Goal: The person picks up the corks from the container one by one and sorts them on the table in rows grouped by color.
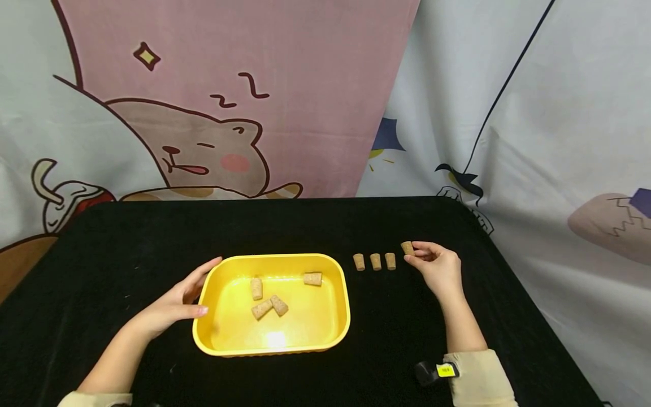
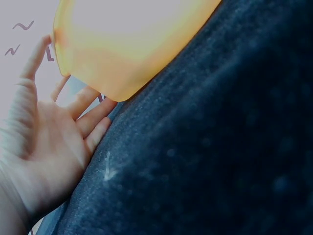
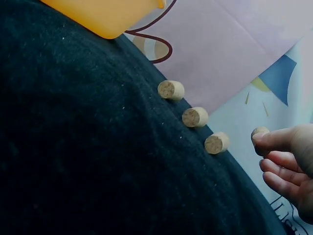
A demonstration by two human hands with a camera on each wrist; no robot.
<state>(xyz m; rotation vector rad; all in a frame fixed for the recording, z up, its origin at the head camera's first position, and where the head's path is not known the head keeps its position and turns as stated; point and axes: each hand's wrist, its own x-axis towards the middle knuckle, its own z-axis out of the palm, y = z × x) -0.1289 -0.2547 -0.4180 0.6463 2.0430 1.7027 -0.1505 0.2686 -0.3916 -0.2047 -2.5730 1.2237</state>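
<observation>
My right hand (image 1: 440, 272) pinches a tapered cork stopper (image 1: 407, 248) between thumb and fingers, to the right of a row. The held cork (image 3: 259, 132) also shows at the fingertips in the right wrist view. Three corks (image 1: 376, 262) stand upright in that row on the black cloth. My left hand (image 1: 170, 302) rests against the left end of a yellow plastic tub (image 1: 272, 349), thumb at its rim and fingers fairly straight along its outer side. Inside the tub lie several more corks (image 1: 261, 309), tipped on their sides, two of them close together.
Black cloth (image 1: 386, 339) covers the table under the tub and corks. Behind the table's far edge hangs a printed curtain (image 1: 315, 113) with a sleeping cartoon animal. A black wrist camera (image 1: 427, 373) sits by the right sleeve (image 1: 480, 376).
</observation>
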